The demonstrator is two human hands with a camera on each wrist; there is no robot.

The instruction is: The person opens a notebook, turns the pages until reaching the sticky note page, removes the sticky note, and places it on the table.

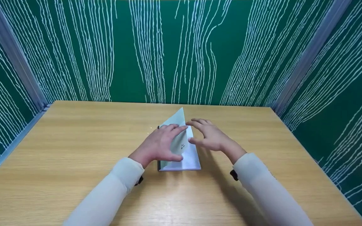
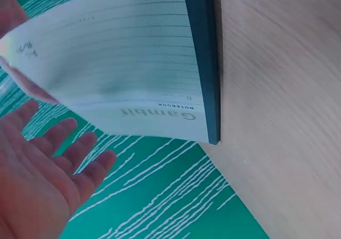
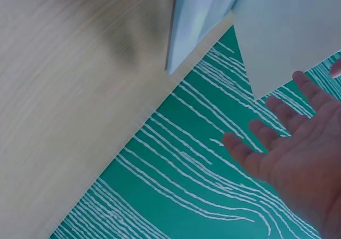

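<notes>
A notebook (image 1: 193,161) lies on the table, its pale page or cover (image 1: 177,117) lifted and tilted up from the dark spine (image 2: 205,63). Faint ruled lines and the reversed words "Gambit" and "NOTEBOOK" show on this leaf in the left wrist view. My left hand (image 1: 160,144) is over the leaf from the left, fingers spread and thumb apart. On the other side, my right hand (image 1: 211,135) has its fingers extended, with the fingertips close to the leaf's free edge. Whether either hand touches the leaf is unclear.
The wooden table (image 1: 90,141) reaches back to a green wall (image 1: 123,62) with white wavy lines. Similar green panels flank both sides, joined by grey posts (image 1: 309,56). A few tiny pale specks lie left of the notebook.
</notes>
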